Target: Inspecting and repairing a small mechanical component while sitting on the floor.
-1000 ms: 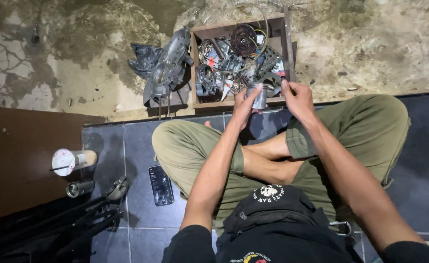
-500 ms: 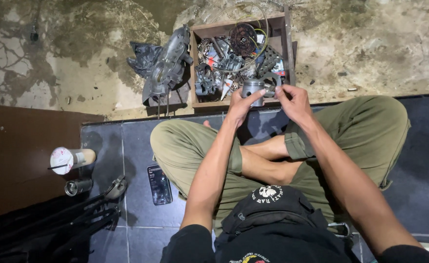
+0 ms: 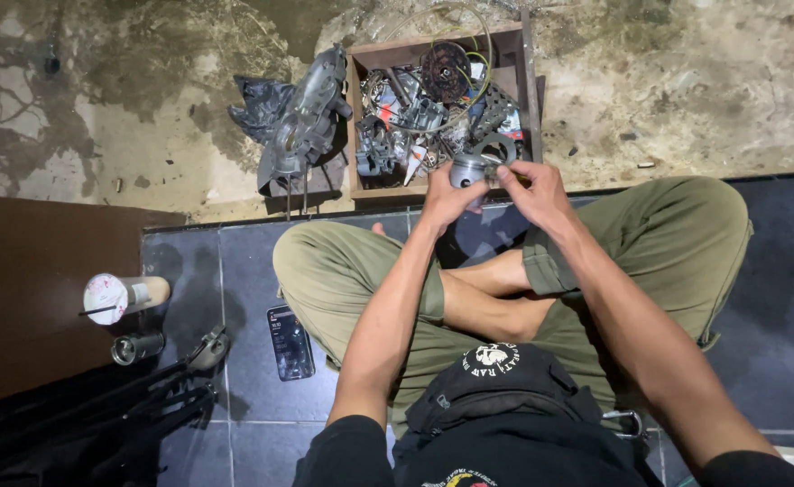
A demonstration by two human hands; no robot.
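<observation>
Head view: small grey metal cylinder part [image 3: 469, 169] is pinched between left hand [image 3: 447, 197] and right hand [image 3: 534, 189], at near edge of wooden parts box [image 3: 530, 99]. Part lifted out; further handling remains, est.

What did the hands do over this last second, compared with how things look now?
Both hands drew together at the near edge of the wooden box. The left hand now grips a small silver metal cylinder, which it earlier only reached toward, while the right hand has closed in on its side. The box of metal parts, the grey engine casing, the phone and the cup stayed put.
</observation>
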